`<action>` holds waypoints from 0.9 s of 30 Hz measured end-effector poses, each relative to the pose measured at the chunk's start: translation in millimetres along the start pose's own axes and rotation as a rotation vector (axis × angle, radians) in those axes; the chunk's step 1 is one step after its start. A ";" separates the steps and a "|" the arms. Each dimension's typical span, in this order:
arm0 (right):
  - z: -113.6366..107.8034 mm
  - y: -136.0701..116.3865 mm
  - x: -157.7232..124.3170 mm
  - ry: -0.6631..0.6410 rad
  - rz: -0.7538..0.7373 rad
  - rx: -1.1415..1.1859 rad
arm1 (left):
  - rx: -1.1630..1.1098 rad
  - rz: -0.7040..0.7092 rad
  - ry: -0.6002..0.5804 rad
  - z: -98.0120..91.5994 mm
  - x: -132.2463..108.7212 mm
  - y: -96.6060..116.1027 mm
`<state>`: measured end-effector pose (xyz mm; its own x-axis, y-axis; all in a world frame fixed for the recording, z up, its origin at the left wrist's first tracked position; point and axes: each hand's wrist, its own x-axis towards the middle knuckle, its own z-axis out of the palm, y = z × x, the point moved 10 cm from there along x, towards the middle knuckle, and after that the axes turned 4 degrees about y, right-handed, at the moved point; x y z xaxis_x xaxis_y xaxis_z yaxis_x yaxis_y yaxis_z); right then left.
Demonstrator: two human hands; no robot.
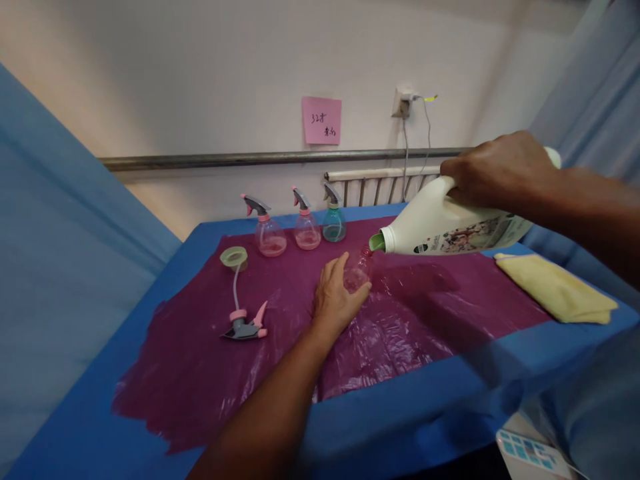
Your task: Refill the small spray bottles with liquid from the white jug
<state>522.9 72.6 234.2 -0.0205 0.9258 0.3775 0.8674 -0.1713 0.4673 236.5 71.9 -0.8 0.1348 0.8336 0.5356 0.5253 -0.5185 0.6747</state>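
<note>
My right hand (500, 170) grips the handle of a large cream detergent jug (425, 217) tipped nearly flat, its green spout at the red neck of a clear spray bottle (356, 279). Any stream between them is too small to make out. My left hand (335, 297) is wrapped round the side of that bottle, steadying it on the purple plastic sheet (290, 347). To the left lies a detached grey and pink spray head (243, 325), its tube reaching a roll of clear tape (234, 257).
Along the back stand two pink spray bottles (271, 239) (307, 232) and a teal one (334, 225). A folded yellow cloth (557, 288) lies at the right of the blue table (360, 437). Blue curtains (45, 267) hang at both sides. A metal rail (240, 160) runs along the wall.
</note>
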 end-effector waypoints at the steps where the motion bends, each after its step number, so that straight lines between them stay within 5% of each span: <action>1: 0.2 -0.2 0.3 -0.004 0.000 -0.003 | -0.002 -0.001 -0.001 0.2 0.1 -0.1; 16: 1.2 -3.0 -3.9 0.000 -0.023 0.013 | -0.009 -0.024 -0.008 -0.3 1.3 -2.0; 27: 59.9 1.3 -26.5 -0.043 0.097 0.149 | -0.023 -0.091 -0.014 -2.6 0.4 -5.7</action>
<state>554.3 68.0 177.0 0.0849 0.9214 0.3792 0.9286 -0.2111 0.3053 231.3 74.8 -3.2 0.0986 0.8801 0.4644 0.5163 -0.4442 0.7322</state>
